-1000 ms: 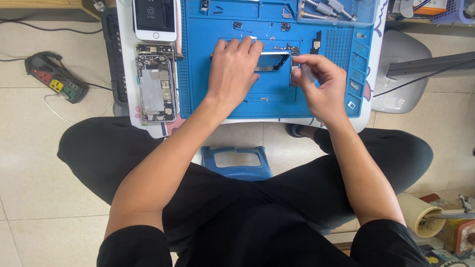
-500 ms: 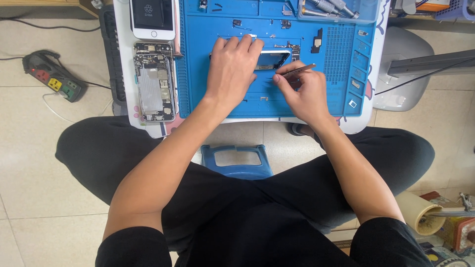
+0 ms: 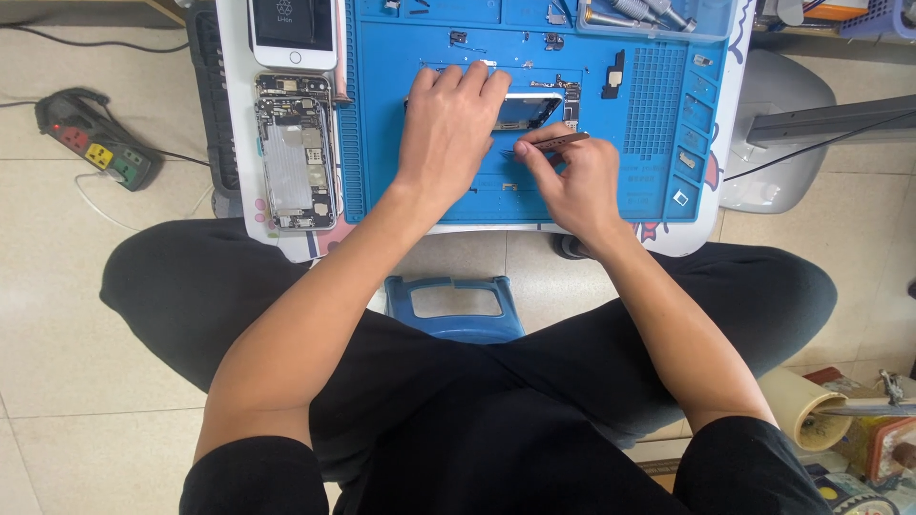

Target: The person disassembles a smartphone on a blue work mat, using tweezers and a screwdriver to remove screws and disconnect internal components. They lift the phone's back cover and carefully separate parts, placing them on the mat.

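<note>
r hand [image 3: 572, 181] pinching tweezers [image 3: 553, 142]

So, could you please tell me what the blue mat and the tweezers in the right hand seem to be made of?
The mat looks like matte silicone or rubber: an even blue with no glare and moulded compartments along its right edge. The tweezers in the right hand look like metal, probably steel: thin, grey and slightly shiny, though too small to be sure.
</note>
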